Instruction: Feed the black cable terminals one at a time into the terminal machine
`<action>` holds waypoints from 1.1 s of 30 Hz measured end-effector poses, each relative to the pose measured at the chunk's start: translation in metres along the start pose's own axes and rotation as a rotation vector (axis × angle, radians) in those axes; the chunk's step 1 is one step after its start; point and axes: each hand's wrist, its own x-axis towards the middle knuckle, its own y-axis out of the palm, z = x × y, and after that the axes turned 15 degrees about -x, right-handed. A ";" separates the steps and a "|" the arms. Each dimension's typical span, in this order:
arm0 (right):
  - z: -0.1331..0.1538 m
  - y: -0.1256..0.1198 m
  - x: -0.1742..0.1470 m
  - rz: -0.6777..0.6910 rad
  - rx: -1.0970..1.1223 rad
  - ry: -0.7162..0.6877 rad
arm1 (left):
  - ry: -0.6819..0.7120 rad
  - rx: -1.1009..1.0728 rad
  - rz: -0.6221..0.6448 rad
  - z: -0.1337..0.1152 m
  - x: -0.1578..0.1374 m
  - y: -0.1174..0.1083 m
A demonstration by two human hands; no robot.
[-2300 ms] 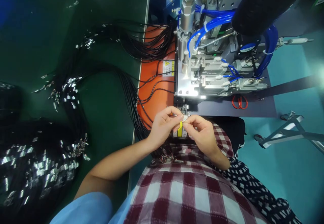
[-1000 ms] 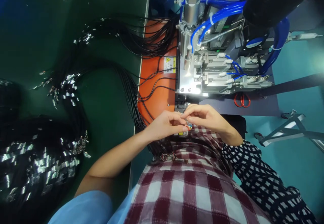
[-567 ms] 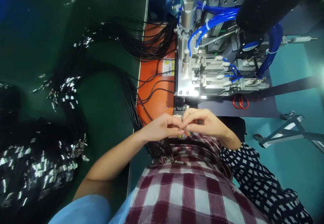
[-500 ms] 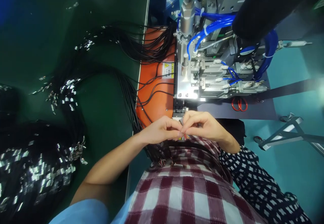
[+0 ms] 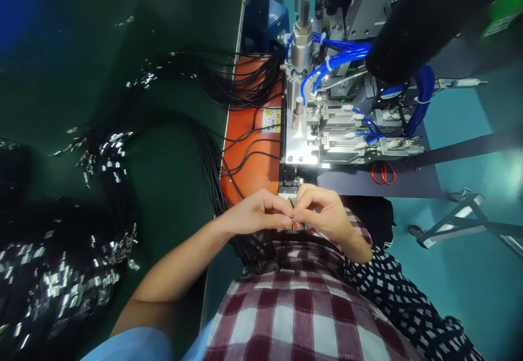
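My left hand (image 5: pixel 263 212) and my right hand (image 5: pixel 322 214) meet in front of my waist, thumbs and fingertips pinched together. Between them show thin coloured wires (image 5: pixel 298 225), reddish and pale, at what looks like a cable end; the fingers cover most of it. Below my left hand a bundle of black cables (image 5: pixel 255 249) hangs against my checked apron (image 5: pixel 286 295). Just beyond the fingertips is the near end of the machine's track (image 5: pixel 290 185), with a yellow warning label (image 5: pixel 289 222) partly hidden by my hands.
Ahead stands a metal machine (image 5: pixel 302 143) with blue air hoses (image 5: pixel 343 53). Black cables cross its orange cover (image 5: pixel 249 148). On the green table (image 5: pixel 167 187) at left lie cable piles with shiny ends (image 5: pixel 61 279). Red-handled scissors (image 5: pixel 383 173) lie right of the machine.
My right hand has shifted slightly, its wrist drawn lower and inward; both hands stay pinched together. The view has tilted up a little, showing more of the table's far end.
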 end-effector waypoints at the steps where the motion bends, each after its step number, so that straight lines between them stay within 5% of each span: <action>1: 0.000 0.001 0.000 -0.020 0.004 -0.003 | 0.002 -0.003 -0.022 0.001 0.000 0.001; 6: 0.000 -0.003 -0.003 -0.199 -0.014 0.081 | 0.072 -0.057 -0.238 0.009 0.003 0.014; 11: -0.004 -0.004 -0.018 -0.212 -0.108 0.151 | 0.162 -0.052 -0.419 0.012 0.004 0.023; 24: -0.003 0.009 -0.021 -0.295 -0.238 0.134 | 0.235 0.129 -0.522 0.020 0.008 0.027; 33: -0.003 0.012 -0.019 -0.317 -0.217 0.221 | 0.406 0.523 -0.521 0.026 0.008 0.026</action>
